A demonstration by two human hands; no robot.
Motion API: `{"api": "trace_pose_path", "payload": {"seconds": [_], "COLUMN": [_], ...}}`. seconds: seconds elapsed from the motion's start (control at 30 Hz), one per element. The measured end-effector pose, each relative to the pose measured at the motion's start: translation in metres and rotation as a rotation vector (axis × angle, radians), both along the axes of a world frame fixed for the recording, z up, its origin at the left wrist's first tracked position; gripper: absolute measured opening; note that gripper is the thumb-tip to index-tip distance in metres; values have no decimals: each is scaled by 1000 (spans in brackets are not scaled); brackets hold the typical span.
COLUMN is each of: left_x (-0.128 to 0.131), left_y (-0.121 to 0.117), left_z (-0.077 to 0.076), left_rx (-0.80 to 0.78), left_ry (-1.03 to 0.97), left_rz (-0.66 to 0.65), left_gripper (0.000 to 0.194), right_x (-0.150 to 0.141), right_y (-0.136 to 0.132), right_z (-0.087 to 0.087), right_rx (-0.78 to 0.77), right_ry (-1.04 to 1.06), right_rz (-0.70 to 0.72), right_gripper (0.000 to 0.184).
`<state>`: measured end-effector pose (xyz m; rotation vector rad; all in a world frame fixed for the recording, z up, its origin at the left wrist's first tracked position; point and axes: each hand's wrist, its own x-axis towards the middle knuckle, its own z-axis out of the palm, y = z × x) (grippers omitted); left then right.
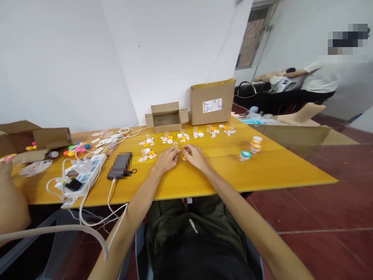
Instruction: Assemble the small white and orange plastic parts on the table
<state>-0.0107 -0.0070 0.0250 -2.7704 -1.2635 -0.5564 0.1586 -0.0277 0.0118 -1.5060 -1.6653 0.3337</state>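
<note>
My left hand [168,158] rests on the yellow table with its fingers curled in. Small white pieces lie by its fingertips, but what it grips, if anything, is too small to make out. Across from it, my right hand [196,156] has its fingers bent together just over an orange ring-shaped lid [183,157]; whether it holds anything is hidden. Behind the hands stands a small clear cup [175,144]. Little groups of clear cups, orange rings, white discs and dotted white pieces [183,137] are spread in a row beyond, with another group [147,154] left of my left hand.
To the right stand stacked orange-and-white-lidded jars [256,145] and a teal-lidded jar [244,155]. At the back are an open carton [167,118] and a taped box [212,103]. A phone [119,165] and a power strip [87,177] with cables lie left. Another person's arm [13,198] reaches in.
</note>
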Motion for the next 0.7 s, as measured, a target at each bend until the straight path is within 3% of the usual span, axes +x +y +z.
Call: {"api": "trace_pose_path", "payload": {"seconds": [0.23, 0.47, 0.7], "left_x": [-2, -2, 1], "left_y": [-1, 0, 5], "left_z": [2, -4, -13], "left_rx": [37, 54, 36], "left_ry": [-71, -147, -101], "left_rz": [80, -126, -190], "left_gripper": [23, 23, 28], "right_x": [7, 13, 14], "right_y": [11, 19, 19], "right_z": [-13, -23, -23], "right_rx": [22, -47, -70], "right_ry": [268, 455, 520], "right_rz": [217, 264, 266], "right_gripper": [19, 19, 16]}}
